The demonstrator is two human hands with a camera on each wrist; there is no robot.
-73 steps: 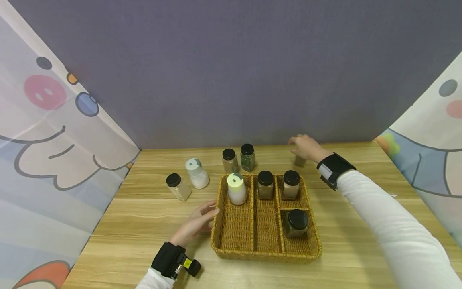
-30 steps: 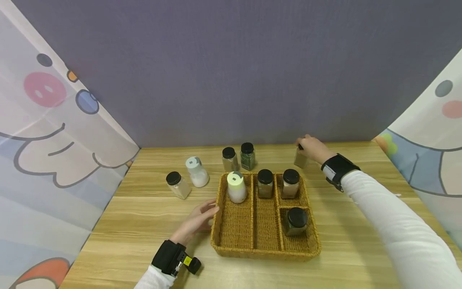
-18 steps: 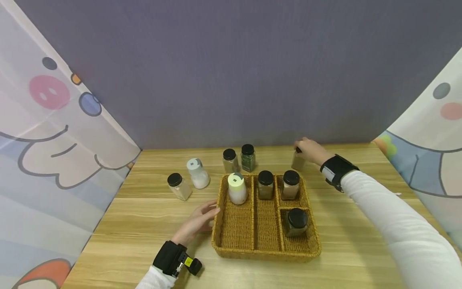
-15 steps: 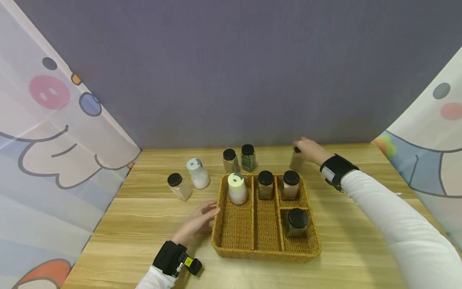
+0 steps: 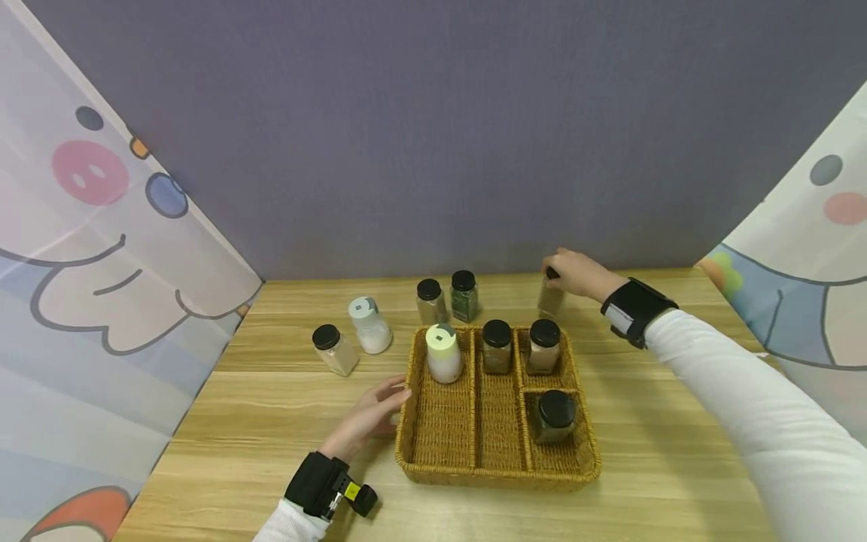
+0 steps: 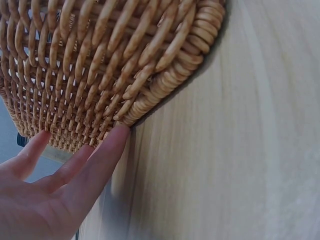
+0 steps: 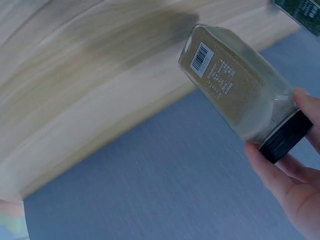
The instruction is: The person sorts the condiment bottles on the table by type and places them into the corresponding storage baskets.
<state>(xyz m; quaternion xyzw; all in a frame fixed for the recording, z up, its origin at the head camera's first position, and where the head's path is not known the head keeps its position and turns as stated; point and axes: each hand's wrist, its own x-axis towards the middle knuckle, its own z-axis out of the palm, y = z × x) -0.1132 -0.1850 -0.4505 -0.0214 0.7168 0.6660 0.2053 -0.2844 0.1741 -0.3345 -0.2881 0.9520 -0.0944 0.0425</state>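
My right hand (image 5: 576, 272) pinches a square glass spice jar (image 7: 227, 80) with brown powder by its neck, just under the black lid. In the head view this spice jar (image 5: 550, 299) is at the back right, beyond the wicker basket, partly hidden by my fingers; it seems lifted slightly off the table. My left hand (image 5: 369, 414) rests its extended fingertips against the outer left wall of the divided wicker basket (image 5: 406, 444). The left wrist view shows the fingers (image 6: 102, 160) touching the woven wall (image 6: 100, 65) near its bottom edge.
Inside the basket stand a yellow-capped shaker (image 5: 443, 354) and several black-lidded jars (image 5: 497, 346). Left of it are a white-capped shaker (image 5: 369, 325) and a black-lidded jar (image 5: 335, 350). Two more jars (image 5: 464, 296) stand behind. A grey panel (image 5: 433, 150) borders the table's back.
My right hand reached down to the spice jar, took it by the top, and has shifted it slightly left and up. The left hand and the basket stay where they were.
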